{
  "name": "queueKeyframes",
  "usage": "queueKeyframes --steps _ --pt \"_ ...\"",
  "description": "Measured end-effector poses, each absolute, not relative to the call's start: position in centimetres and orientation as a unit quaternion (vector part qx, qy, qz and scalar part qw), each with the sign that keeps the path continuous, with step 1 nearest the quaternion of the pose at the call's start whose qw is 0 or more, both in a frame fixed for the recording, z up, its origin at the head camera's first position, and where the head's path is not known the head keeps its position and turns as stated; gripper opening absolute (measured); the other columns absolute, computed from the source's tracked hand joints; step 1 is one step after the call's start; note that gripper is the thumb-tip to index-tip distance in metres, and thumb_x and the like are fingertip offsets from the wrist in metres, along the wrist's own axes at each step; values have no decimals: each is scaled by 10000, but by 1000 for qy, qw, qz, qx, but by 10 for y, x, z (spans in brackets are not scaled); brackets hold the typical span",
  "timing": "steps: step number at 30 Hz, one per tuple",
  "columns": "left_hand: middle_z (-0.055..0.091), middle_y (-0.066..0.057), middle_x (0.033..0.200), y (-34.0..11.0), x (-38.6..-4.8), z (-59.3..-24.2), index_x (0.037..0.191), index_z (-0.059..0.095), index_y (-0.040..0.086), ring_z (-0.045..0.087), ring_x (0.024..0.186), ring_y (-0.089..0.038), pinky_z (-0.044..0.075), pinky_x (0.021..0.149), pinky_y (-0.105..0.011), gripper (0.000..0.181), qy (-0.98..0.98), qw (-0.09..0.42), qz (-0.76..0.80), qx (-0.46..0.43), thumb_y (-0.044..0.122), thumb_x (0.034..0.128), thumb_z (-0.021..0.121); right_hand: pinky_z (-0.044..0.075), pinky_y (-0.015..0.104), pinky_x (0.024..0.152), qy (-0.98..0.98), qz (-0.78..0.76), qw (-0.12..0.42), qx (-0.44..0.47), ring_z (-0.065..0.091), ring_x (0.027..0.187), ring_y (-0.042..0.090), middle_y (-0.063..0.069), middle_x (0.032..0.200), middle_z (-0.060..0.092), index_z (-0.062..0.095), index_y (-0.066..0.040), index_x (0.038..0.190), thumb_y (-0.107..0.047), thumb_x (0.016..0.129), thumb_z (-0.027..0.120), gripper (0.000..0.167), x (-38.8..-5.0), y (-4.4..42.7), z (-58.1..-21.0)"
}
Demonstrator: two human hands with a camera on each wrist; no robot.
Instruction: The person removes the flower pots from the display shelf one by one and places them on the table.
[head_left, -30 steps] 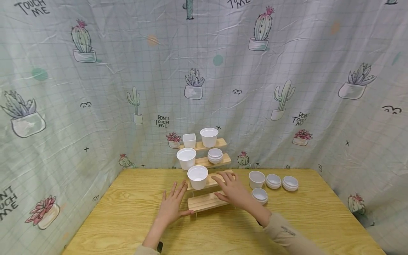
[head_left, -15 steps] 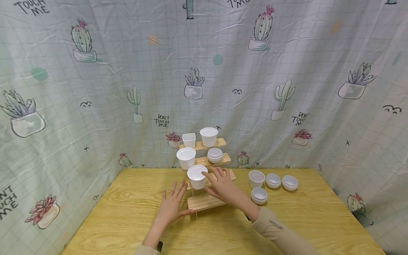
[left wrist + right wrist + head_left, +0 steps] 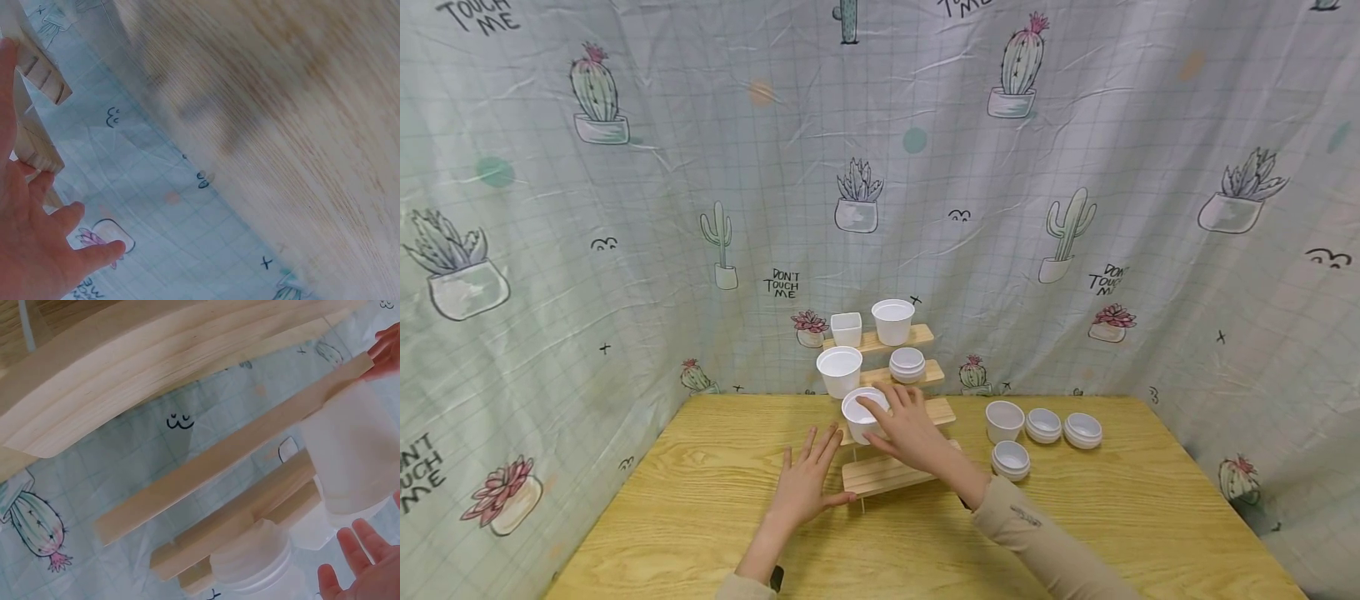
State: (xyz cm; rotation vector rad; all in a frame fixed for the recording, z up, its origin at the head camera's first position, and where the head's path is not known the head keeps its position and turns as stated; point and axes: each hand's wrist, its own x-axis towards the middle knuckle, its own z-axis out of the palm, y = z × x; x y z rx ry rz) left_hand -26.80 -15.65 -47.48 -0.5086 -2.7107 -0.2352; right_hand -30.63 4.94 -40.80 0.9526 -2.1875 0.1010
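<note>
A tiered wooden stand (image 3: 887, 473) holds white pots. The left hand (image 3: 805, 482) rests at its left side, fingers spread, touching the plank ends; the left wrist view shows this hand (image 3: 37, 237) beside two planks (image 3: 37, 150). The right hand (image 3: 910, 432) is at the round pot (image 3: 859, 421) on the second tier from the bottom, its fingers extended over the rim. In the right wrist view the fingers of the right hand (image 3: 369, 569) are apart from one another, close to that pot (image 3: 350, 456); whether they touch it, I cannot tell.
Upper tiers carry a square pot (image 3: 846, 330), two tall round pots (image 3: 892, 323) (image 3: 839, 372) and a low ribbed pot (image 3: 907, 366). Right of the stand, a round pot (image 3: 1003, 422) and three low pots (image 3: 1011, 461) stand on the table (image 3: 1120, 508). A patterned curtain (image 3: 925, 183) hangs behind.
The right hand has moved left from the right part of the second-lowest plank to the pot there. The left hand and the pots have stayed where they were.
</note>
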Motion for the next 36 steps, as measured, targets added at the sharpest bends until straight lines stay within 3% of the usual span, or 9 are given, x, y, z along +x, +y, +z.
queueKeyframes --steps 17,36 --pt "276 -31 1469 -157 -270 -474 1408 283 155 225 1349 -336 248 962 -682 976 -963 182 -87 -181 628 633 640 337 501 916 -888 25 286 360 400 1210 307 165 1368 376 369 -292 1354 -453 876 487 518 -313 43 -411" --pt "251 -11 1480 -157 -269 -476 1411 276 162 225 1350 -332 250 964 -679 975 -962 184 -88 -181 630 635 638 352 546 907 -892 29 274 358 386 1216 326 164 1343 396 373 -322 1344 -440 877 495 497 -319 38 -415"
